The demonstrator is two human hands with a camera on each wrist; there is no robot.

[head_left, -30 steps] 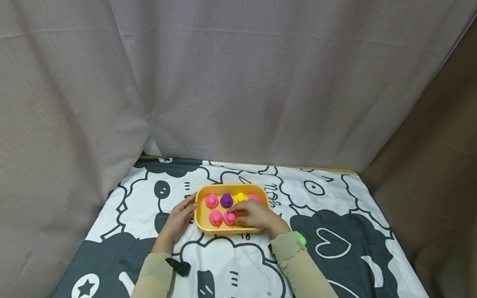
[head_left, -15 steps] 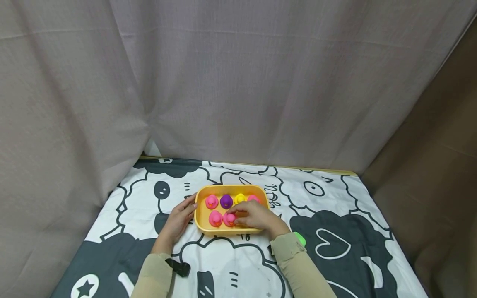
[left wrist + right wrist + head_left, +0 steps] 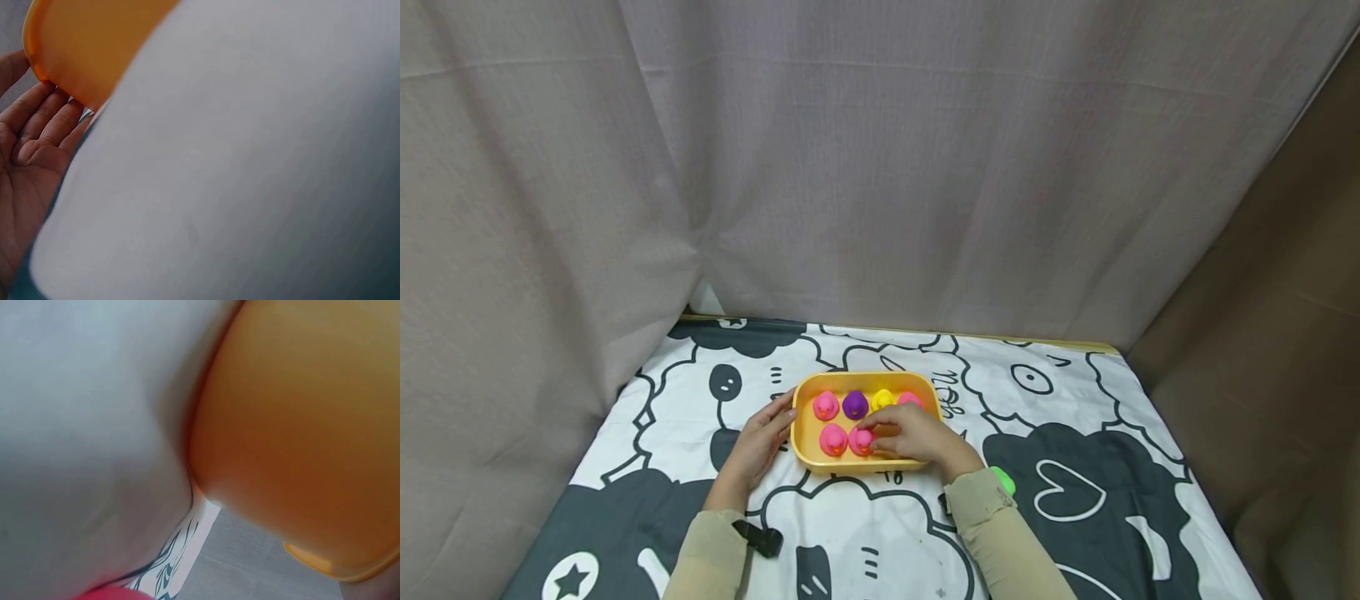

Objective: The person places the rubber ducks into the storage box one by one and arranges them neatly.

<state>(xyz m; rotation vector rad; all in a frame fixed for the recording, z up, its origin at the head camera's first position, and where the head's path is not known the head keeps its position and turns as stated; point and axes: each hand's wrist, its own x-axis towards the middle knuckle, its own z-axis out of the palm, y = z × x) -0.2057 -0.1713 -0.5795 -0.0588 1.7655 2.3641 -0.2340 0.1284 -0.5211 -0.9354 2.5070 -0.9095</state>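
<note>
1. Left hand (image 3: 758, 442), fingers straight, pressed against yellow tray (image 3: 809, 435) on counter.
2. Right hand (image 3: 908, 433) pinching pink duck (image 3: 861, 441) inside tray.
3. Almost unchanged from a second ago: duck barely shifted, not yet released.

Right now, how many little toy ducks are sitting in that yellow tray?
6 in the yellow tray: back row pink, purple, yellow, pink; front row pink, pink. The right hand may hide more.

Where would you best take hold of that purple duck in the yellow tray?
Probably by its head, coming straight down from above. The purple duck stands upright in the tray's back row, with a pink duck and a yellow duck close on either side, so its flanks leave little room for fingers; only its top is free.
</note>
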